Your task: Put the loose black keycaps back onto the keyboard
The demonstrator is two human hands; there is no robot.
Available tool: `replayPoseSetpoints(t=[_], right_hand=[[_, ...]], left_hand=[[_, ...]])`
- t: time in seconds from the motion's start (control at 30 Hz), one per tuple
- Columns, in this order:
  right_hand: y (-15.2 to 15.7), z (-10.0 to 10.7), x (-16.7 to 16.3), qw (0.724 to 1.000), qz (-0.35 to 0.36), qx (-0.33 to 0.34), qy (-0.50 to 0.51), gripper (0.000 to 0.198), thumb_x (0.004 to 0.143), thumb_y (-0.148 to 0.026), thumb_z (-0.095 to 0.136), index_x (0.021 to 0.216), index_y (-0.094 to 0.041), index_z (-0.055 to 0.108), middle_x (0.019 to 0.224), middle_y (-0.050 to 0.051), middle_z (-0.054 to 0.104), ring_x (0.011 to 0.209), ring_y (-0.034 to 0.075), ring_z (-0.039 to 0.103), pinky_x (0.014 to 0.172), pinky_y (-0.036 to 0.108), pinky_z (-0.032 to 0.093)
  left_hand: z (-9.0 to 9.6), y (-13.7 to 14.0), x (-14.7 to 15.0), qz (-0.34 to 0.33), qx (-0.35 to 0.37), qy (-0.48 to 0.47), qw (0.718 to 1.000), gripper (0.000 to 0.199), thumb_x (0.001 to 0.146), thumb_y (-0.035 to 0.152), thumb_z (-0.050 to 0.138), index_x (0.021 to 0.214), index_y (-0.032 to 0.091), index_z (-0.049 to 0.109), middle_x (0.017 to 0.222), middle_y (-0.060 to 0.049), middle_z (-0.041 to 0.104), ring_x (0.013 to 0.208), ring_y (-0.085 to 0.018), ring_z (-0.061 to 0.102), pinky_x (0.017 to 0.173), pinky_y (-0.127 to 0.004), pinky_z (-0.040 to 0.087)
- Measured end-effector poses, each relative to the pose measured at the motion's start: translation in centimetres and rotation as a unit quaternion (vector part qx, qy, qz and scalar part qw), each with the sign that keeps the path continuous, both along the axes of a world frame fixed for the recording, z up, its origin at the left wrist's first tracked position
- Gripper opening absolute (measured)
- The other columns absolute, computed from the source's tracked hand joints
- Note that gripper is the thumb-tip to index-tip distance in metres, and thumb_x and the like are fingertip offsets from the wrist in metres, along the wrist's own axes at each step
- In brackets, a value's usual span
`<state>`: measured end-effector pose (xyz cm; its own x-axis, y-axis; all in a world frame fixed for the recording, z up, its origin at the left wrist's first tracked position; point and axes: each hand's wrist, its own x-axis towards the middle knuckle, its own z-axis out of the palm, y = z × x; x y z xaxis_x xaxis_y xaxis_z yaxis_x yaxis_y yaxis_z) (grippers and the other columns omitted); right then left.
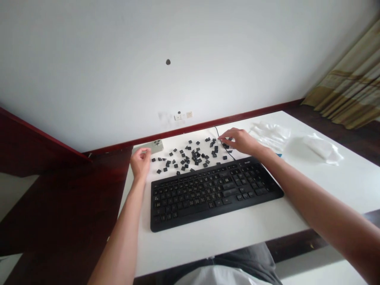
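My left hand (140, 163) is raised at the table's left edge, beside a pale phone (156, 146). Its fingers are curled in with the tips together; whatever they may hold is hidden. On the far side of the keyboard, my right hand (240, 140) reaches over the thin black cable (225, 145). Its fingers are partly stretched and apart, with the tips close to the cable and a few loose keycaps. Many black keycaps (196, 155) lie scattered between the hands. Nearer to me is the black keyboard (204, 194), with keys fitted across most of it.
Crumpled clear plastic bags (322, 148) lie on the right of the white table (225, 233). A small blue item (279, 154) shows partly behind my right forearm. The wall (124, 79) with sockets (189, 114) stands behind the table, and a curtain (350, 83) hangs at right.
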<state>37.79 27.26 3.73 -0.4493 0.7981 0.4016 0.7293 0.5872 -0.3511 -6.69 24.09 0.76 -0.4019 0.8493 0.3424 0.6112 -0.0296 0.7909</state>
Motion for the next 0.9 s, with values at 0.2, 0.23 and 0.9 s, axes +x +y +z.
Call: replayPoseSetpoints(t=[0.2,0.23,0.9], right_hand=[[-0.5,-1.2,-0.9,0.997,0.077,-0.009,-0.019,0.042,0.106,-0.025,0.047,0.133,-0.027,0.078,0.113,0.012,0.078,0.107,0.033,0.065,0.097,0.05,0.055],[-0.5,-1.2,-1.2,0.996,0.084,-0.014,-0.02,0.042,0.107,-0.026,0.046,0.134,-0.027,0.077,0.112,0.012,0.077,0.106,0.033,0.064,0.096,0.05,0.055],[-1.5,-0.9,-2.2,0.996,0.078,-0.042,0.001,0.039,0.107,-0.027,0.048,0.135,-0.027,0.075,0.122,0.009,0.08,0.12,0.032,0.064,0.101,0.052,0.057]], left_hand=[[0.1,-0.2,0.1,-0.001,-0.007,0.011,1.0,0.032,0.086,0.047,0.064,0.09,0.019,0.077,0.051,0.005,0.045,0.051,-0.013,0.042,0.057,-0.027,0.032],[0.2,-0.3,0.2,-0.001,-0.008,0.01,1.0,0.032,0.086,0.047,0.064,0.09,0.018,0.078,0.051,0.005,0.045,0.05,-0.013,0.041,0.057,-0.028,0.032],[0.2,-0.2,0.2,-0.007,-0.004,0.004,1.0,0.031,0.085,0.047,0.065,0.09,0.018,0.077,0.052,0.005,0.047,0.051,-0.014,0.042,0.058,-0.028,0.032]])
